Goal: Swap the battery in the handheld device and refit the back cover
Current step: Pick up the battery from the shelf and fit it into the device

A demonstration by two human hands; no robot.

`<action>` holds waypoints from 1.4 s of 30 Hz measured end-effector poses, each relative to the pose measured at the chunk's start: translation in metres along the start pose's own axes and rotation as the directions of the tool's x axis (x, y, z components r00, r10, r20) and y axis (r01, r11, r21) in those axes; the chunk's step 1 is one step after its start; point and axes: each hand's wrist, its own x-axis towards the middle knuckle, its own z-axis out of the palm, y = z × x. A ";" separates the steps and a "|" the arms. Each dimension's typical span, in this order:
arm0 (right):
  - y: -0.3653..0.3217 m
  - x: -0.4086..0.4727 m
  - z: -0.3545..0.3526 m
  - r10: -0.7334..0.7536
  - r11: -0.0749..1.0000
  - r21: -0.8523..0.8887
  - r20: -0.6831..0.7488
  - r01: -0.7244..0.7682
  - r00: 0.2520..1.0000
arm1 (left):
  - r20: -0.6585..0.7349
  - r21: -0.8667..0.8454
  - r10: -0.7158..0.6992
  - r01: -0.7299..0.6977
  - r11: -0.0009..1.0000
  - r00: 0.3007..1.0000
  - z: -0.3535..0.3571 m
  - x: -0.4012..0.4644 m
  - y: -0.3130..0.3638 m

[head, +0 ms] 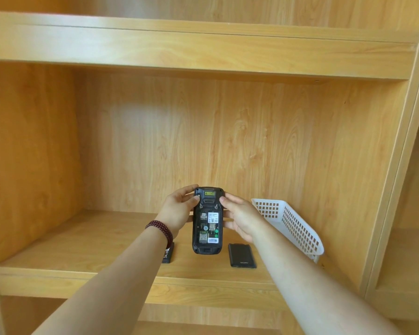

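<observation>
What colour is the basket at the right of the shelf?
White, with a square-hole lattice; the basket shows best in the head view.

I am counting one device (208, 221) at centre, two hands on it, left (179, 211) at nine o'clock and right (242, 220) at three, one cover (242, 255) at four, one battery (168, 255) at seven, one basket (293, 226) at three, one bracelet (160, 228).

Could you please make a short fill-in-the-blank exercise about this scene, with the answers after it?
1. The device is held by ____ hands.
2. Its battery bay is open and holds ____ battery.
3. The white basket leans on the ____ wall of the shelf.
4. The bead bracelet is on the ____ wrist.

Answers: both; no; right; left
</observation>
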 end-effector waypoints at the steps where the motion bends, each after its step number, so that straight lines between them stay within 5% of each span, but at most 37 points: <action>1: 0.001 0.000 0.001 -0.003 1.000 0.014 0.008 0.002 1.000 | 0.000 -0.003 0.000 0.000 1.000 1.000 -0.001 0.001 0.001; 32: 0.006 0.006 0.027 -0.032 0.996 0.075 -0.065 0.037 0.997 | 0.037 0.144 -0.128 0.121 0.982 0.991 -0.029 -0.016 0.014; 35: 0.004 0.004 0.018 -0.034 0.996 0.079 -0.087 0.040 0.996 | -0.060 0.252 -0.090 0.102 0.962 0.994 -0.036 -0.011 0.011; 38: 0.003 0.003 0.008 -0.036 0.994 0.096 -0.102 0.046 0.994 | -0.241 0.561 -0.023 0.159 0.813 0.970 -0.063 -0.005 0.007; 42: 0.003 0.000 -0.002 -0.030 0.994 0.098 -0.125 0.042 0.992 | -0.361 0.788 -0.351 0.484 0.379 0.864 -0.092 -0.015 -0.005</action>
